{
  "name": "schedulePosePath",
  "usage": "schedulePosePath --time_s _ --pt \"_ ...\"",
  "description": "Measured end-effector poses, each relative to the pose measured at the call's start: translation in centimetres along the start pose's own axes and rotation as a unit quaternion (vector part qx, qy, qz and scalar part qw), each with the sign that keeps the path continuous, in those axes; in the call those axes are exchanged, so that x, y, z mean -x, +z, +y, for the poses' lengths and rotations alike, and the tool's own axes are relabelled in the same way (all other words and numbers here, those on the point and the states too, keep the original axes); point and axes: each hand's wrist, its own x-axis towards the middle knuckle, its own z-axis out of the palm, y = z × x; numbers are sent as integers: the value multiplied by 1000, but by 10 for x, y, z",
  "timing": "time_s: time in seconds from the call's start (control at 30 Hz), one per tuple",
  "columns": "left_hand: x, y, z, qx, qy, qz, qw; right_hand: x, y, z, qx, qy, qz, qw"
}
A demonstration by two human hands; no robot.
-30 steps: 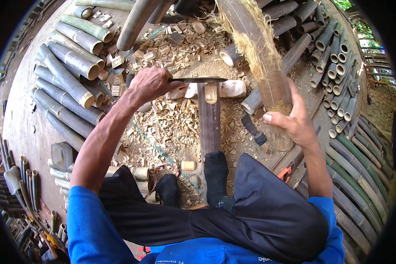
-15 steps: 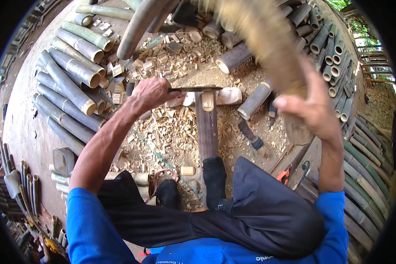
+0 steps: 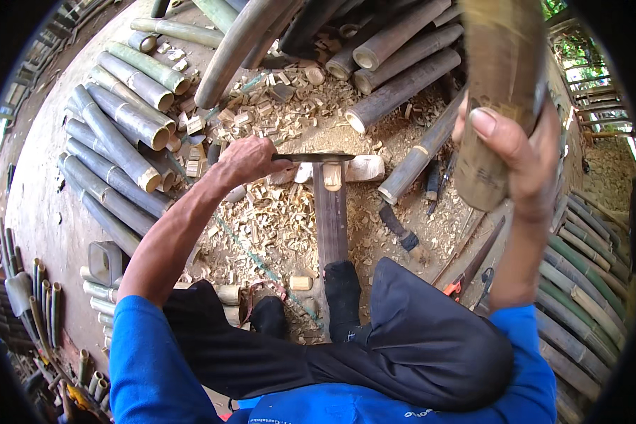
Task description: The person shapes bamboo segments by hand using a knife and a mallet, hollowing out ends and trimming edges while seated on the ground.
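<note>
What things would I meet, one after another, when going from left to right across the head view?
Clear plastic container, left hand, dark bamboo strip with a pale cut patch, dark tool-like object with a pale end, right hand.

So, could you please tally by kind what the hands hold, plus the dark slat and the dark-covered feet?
Blade, in the left hand: 1
Thick brown club, in the right hand: 1
Dark slat: 1
Dark-covered feet: 2
Total: 5
</note>
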Motion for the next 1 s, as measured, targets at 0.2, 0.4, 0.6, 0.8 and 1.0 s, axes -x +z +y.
schedulePosePath --time_s 0.2,0.4,0.6,0.8,1.0 --pt "-14 3 10 -27 15 11 999 30 70 92 16 312 -281 907" --pt "-5 0 -5 -2 -1 -24 1000 -19 0 -9 -108 66 -168 978" --pt "-20 6 8 7 31 -10 999 58 93 129 83 140 -159 974" --pt "-9 7 -11 18 2 -65 998 -7 0 -17 -128 124 -125 976" --pt "-28 10 9 18 55 -37 998 68 82 81 -32 -5 26 999"
